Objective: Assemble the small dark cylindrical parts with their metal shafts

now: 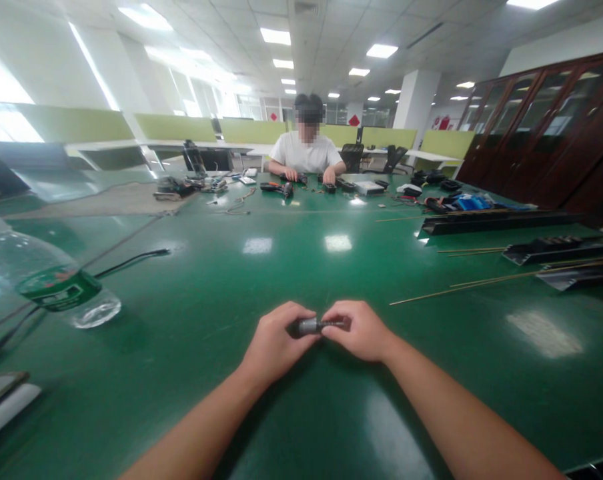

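Just below the middle of the frame, the left hand point(279, 340) had its thumb and fingers closed around a small grey cylinder point(308, 326), whose thin dark rod point(337, 324) pointed toward the right of the frame. The right hand point(361, 330) grasped that rod between thumb and bent fingers, its knuckles just beside the cylinder, and both hands were over the green table point(206, 280). A clear bottle point(61, 287) with a green label stood at the left of the frame, near a black cable point(131, 255). At upper centre, a person in a white shirt point(306, 157) sat across the table with both hands on dark objects too small to tell, an orange-and-black tool point(277, 189) lying near them. Toward the right edge lay black channels point(481, 223) and thin brass-coloured rods point(431, 297), well apart from the cylinder, with a dark wooden cabinet point(541, 127) behind at upper right.
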Demonstrator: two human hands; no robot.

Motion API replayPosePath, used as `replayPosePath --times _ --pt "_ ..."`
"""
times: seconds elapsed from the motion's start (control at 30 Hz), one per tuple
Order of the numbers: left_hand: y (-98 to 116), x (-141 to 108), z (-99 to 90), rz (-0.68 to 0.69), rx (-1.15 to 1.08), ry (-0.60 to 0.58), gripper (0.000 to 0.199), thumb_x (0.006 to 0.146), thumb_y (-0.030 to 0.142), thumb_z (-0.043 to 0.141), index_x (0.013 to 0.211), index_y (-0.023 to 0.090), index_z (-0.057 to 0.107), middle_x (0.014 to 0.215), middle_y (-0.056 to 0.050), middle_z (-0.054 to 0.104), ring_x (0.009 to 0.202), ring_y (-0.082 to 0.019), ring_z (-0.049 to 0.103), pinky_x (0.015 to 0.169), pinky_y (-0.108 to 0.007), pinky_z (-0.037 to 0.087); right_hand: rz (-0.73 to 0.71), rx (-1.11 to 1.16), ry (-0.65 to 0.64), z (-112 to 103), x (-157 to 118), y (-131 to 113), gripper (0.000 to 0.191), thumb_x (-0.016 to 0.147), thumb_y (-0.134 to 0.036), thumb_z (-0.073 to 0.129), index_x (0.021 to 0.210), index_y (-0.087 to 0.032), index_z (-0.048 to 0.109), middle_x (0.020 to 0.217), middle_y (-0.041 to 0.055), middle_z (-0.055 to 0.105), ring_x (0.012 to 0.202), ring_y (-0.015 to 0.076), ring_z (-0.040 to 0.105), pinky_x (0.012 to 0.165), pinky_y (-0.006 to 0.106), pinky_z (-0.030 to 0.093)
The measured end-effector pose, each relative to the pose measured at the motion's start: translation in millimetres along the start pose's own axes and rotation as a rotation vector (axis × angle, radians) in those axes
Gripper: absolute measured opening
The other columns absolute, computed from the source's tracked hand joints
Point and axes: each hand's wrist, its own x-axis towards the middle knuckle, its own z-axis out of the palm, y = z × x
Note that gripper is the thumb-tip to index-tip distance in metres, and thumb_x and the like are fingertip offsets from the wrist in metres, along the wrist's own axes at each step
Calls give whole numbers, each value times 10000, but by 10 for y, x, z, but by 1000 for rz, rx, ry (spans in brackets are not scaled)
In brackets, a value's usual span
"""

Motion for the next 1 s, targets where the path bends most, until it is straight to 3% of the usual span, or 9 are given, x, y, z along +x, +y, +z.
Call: replayPosePath --times 1.0 --pt "-54 15 -21 4 29 31 149 767 253 742 905 219 694 885 -26 701 807 -173 652 735 -275 514 47 22 41 8 8 44 81 781 -222 707 843 -180 739 757 21 687 653 139 581 605 245 431"
